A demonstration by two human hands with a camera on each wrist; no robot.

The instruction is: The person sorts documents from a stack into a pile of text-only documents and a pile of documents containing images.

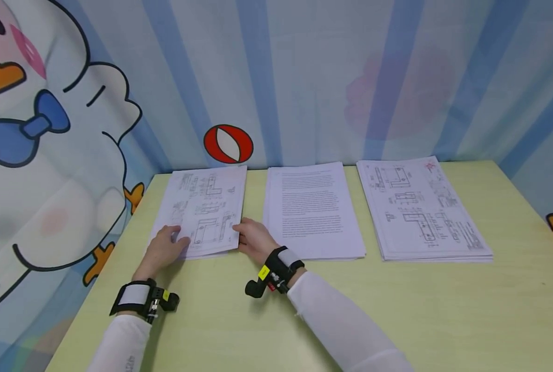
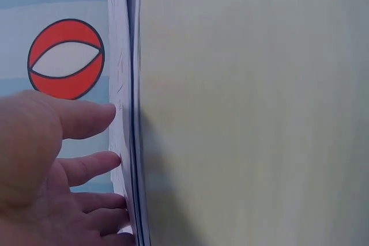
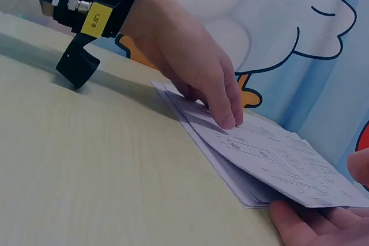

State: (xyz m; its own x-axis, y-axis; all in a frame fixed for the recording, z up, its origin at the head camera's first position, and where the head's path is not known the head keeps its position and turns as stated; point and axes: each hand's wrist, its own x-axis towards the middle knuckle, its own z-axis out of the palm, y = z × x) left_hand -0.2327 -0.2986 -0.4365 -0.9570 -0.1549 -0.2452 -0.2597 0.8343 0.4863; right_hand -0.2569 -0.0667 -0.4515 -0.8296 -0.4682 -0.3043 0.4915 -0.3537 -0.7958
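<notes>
On the left of the table lies a stack of printed sheets with technical drawings on top. My left hand is at its near left corner, fingers fairly straight and fingertips touching the top sheet; in the right wrist view the left hand reaches down onto the paper. My right hand holds the near right corner, thumb above and fingers tucked beneath the upper sheets. That corner is raised, leaving a gap over the lower sheets. The left wrist view shows the stack's edge beside the left fingers.
A stack of text pages lies in the middle, just beyond the right hand. Farther right is another stack with drawings. The pale yellow table meets a striped cartoon curtain at the back and left.
</notes>
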